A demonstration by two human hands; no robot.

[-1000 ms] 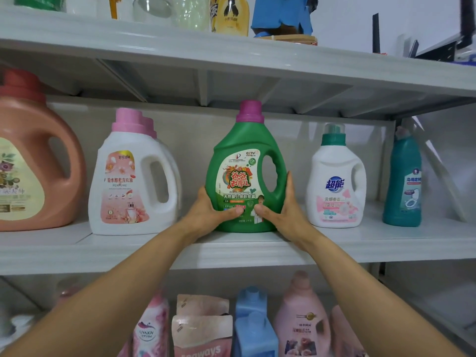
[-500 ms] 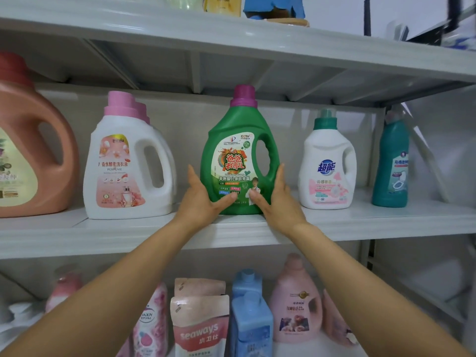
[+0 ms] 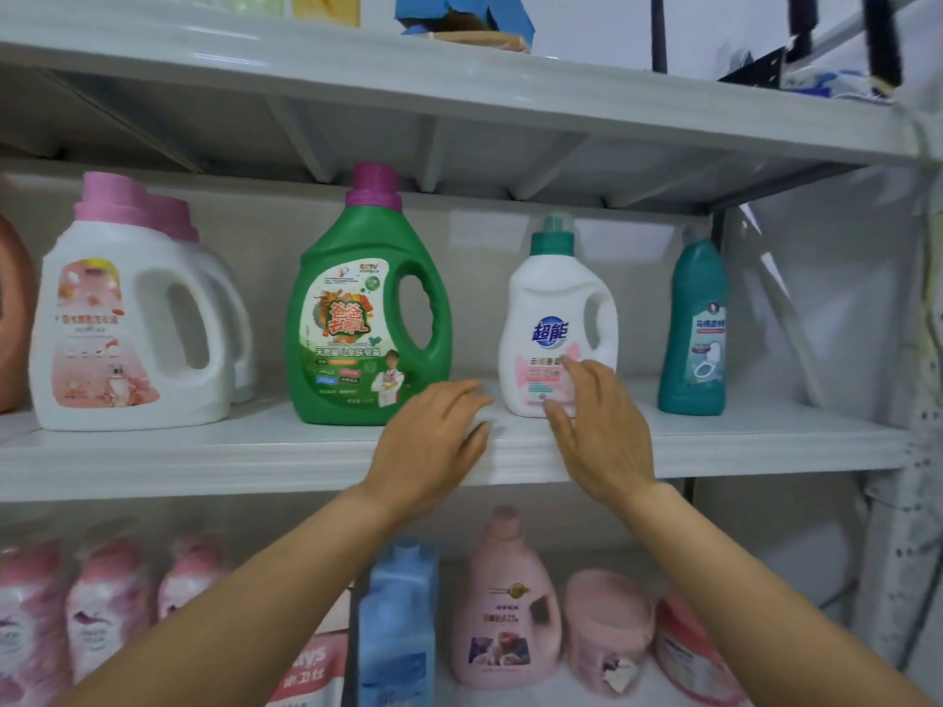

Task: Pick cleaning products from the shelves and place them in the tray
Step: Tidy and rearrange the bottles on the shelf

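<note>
A green detergent jug [image 3: 367, 318] with a purple cap stands upright on the middle shelf [image 3: 255, 451]. To its right stands a small white detergent bottle [image 3: 556, 318] with a teal cap. My left hand [image 3: 433, 431] hovers over the shelf edge between the two, fingers straight and holding nothing. My right hand [image 3: 597, 415] is in front of the white bottle's lower label, fingers spread; whether it touches the bottle is unclear. No tray is in view.
A white jug with a pink cap [image 3: 127, 318] stands left, a teal toilet-cleaner bottle [image 3: 694, 329] right. The lower shelf holds pink bottles [image 3: 505, 604], a blue bottle [image 3: 398, 625] and refill pouches. A shelf post [image 3: 913, 400] bounds the right side.
Both hands have let go of the green jug and moved right, toward the small white bottle. The view has shifted right and down.
</note>
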